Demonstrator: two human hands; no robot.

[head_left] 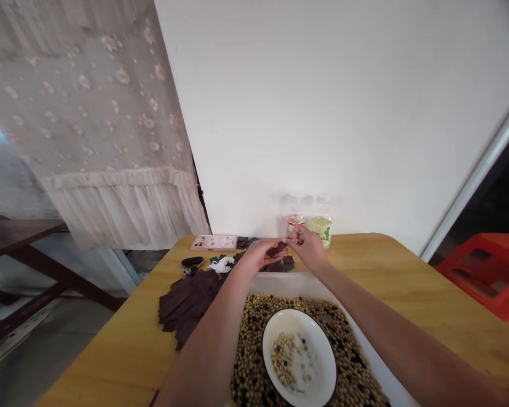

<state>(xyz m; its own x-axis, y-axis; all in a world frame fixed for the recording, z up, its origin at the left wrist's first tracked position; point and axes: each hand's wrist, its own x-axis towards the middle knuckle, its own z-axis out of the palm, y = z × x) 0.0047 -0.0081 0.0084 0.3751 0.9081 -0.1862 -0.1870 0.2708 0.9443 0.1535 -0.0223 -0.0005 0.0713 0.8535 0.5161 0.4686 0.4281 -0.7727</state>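
Observation:
Above the far edge of the tray, my left hand (263, 254) is closed around a small dark brown flat piece (277, 249), like cloth or leather. My right hand (306, 244) meets it from the right, thumb and fingers pinched together at the piece's end; what lies between them is too small to make out. Below both hands is a white tray (294, 280) filled with tan and dark beads (250, 350). On the beads rests a white oval bowl (322, 367) with some loose beads inside. A heap of dark brown pieces (189, 299) lies left of my left forearm.
A phone in a pink case (214, 243), a black key fob (192, 262) and crumpled white tissue (221, 264) lie on the wooden table (110, 350). Two clear containers (294, 220) (322, 229) stand against the white wall. A red stool (487, 277) is at right.

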